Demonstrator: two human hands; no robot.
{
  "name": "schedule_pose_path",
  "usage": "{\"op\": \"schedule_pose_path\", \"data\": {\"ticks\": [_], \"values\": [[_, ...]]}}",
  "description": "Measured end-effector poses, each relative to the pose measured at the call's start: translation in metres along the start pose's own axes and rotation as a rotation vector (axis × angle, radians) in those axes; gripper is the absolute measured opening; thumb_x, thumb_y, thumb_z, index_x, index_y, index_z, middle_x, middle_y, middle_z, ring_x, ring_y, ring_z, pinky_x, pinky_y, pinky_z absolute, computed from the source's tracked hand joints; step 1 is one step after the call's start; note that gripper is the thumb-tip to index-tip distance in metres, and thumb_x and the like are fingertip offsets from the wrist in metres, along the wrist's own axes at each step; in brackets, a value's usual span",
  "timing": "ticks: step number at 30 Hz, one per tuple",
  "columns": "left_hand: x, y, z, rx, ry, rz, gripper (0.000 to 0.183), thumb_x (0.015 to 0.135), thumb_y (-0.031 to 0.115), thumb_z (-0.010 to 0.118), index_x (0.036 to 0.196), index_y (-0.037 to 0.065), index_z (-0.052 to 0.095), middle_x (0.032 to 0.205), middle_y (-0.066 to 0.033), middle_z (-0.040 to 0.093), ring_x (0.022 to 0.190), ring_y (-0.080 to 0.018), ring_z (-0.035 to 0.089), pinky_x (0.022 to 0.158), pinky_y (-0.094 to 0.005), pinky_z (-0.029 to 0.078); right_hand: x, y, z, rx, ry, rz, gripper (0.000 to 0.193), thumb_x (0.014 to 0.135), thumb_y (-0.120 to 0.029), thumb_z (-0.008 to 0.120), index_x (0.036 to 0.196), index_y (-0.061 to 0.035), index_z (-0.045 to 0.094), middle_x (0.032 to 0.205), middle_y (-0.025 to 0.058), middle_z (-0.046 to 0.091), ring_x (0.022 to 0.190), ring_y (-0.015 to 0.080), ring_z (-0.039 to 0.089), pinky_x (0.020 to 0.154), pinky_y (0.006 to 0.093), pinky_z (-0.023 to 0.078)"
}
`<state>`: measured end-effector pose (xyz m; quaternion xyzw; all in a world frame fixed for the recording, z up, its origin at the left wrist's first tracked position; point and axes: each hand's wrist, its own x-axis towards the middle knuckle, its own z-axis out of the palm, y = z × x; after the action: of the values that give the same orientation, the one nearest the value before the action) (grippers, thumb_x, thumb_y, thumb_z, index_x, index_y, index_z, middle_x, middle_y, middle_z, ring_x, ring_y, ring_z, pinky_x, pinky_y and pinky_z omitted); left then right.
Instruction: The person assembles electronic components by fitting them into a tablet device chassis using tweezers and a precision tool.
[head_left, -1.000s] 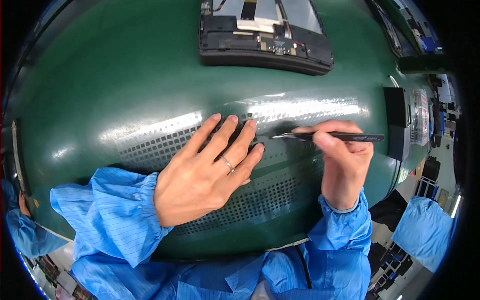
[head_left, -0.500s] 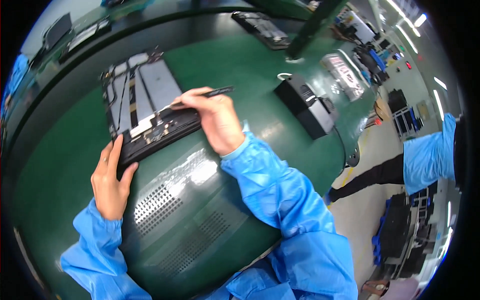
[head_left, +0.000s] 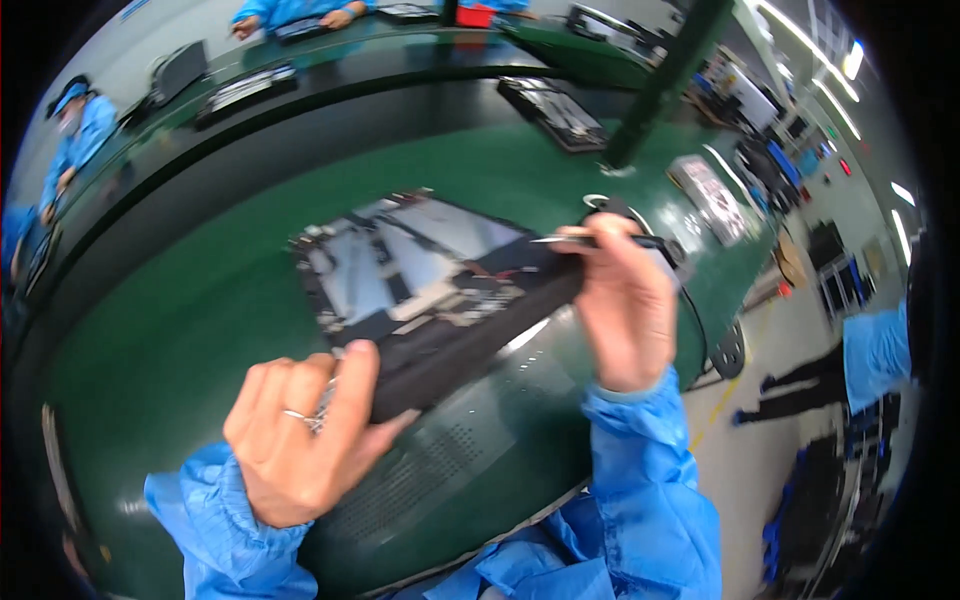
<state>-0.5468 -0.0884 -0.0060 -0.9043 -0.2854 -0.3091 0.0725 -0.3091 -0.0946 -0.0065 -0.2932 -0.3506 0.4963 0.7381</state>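
An opened tablet [head_left: 430, 320] shows its pale flat cells, dark ribbons and small circuit parts. Its near edge is raised and tilted above the table, and motion blurs it. My left hand [head_left: 300, 430] grips the near left corner, thumb along the edge and fingers over the top. At the right end of the tablet, my right hand [head_left: 630, 310] pinches the corner. That same hand also keeps a slim black tool with a thin light tip [head_left: 648, 242], perhaps tweezers, lying across its fingers.
Clear perforated sheeting [head_left: 430, 465] lies on the green table [head_left: 180, 330]. A black device with a cable [head_left: 665, 262] is partly hidden behind my right hand. Another opened tablet [head_left: 555, 112] rests near a green post [head_left: 665, 90]. Co-workers in blue sit beyond; another person [head_left: 870, 360] stands right.
Both hands have moved right with the tablet, its near edge now lifted. My right hand has gone from working over the inside parts to gripping the right corner, tool still held.
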Motion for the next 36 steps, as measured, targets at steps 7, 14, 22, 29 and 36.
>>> {"op": "schedule_pose_path", "data": {"ticks": [7,14,22,29,36], "values": [[0.008,0.013,-0.018,-0.26,0.147,-0.081,0.046,0.053,0.008,0.075,0.092,-0.006,0.055,0.096,-0.0205,0.057,0.083,-0.0311,0.059,0.07,-0.0337,0.05,-0.028,-0.031,0.035,-0.227,-0.082,-0.415,0.014,0.072,-0.003,0.05,0.083,0.0045,0.053,0.079,0.0183,0.059,0.08,0.0289,0.057,0.079,0.0399,0.042],[0.0,0.015,-0.013,-0.275,0.237,-0.1,0.043,0.054,0.006,0.075,0.091,-0.005,0.056,0.092,-0.0187,0.059,0.085,-0.0299,0.06,0.073,-0.0329,0.05,-0.041,-0.02,0.059,-0.376,-0.307,-0.354,0.016,0.062,0.008,0.054,0.078,0.0064,0.055,0.075,0.0216,0.061,0.072,0.0291,0.06,0.073,0.0379,0.046],[0.002,0.012,-0.008,-0.324,0.299,-0.094,0.044,0.054,0.01,0.074,0.092,-0.005,0.056,0.089,-0.0177,0.059,0.086,-0.0299,0.059,0.074,-0.0347,0.049,-0.035,-0.011,0.059,-0.436,-0.35,-0.348,0.017,0.062,0.01,0.056,0.079,0.0066,0.057,0.076,0.0207,0.061,0.072,0.0257,0.059,0.068,0.0333,0.047],[0.003,0.012,-0.009,-0.347,0.289,-0.114,0.045,0.054,0.009,0.076,0.091,-0.005,0.056,0.09,-0.0181,0.06,0.088,-0.0301,0.06,0.076,-0.0342,0.049,-0.036,-0.01,0.061,-0.472,-0.295,-0.372,0.017,0.061,0.009,0.056,0.077,0.0051,0.056,0.074,0.0205,0.062,0.072,0.0258,0.058,0.068,0.0337,0.046],[0.002,0.013,-0.009,-0.347,0.295,-0.119,0.045,0.054,0.009,0.076,0.091,-0.005,0.056,0.09,-0.0182,0.06,0.087,-0.03,0.06,0.076,-0.0339,0.049,-0.037,-0.01,0.062,-0.46,-0.283,-0.346,0.017,0.059,0.008,0.056,0.076,0.0047,0.056,0.073,0.0204,0.062,0.071,0.0259,0.058,0.069,0.0338,0.046]]}}
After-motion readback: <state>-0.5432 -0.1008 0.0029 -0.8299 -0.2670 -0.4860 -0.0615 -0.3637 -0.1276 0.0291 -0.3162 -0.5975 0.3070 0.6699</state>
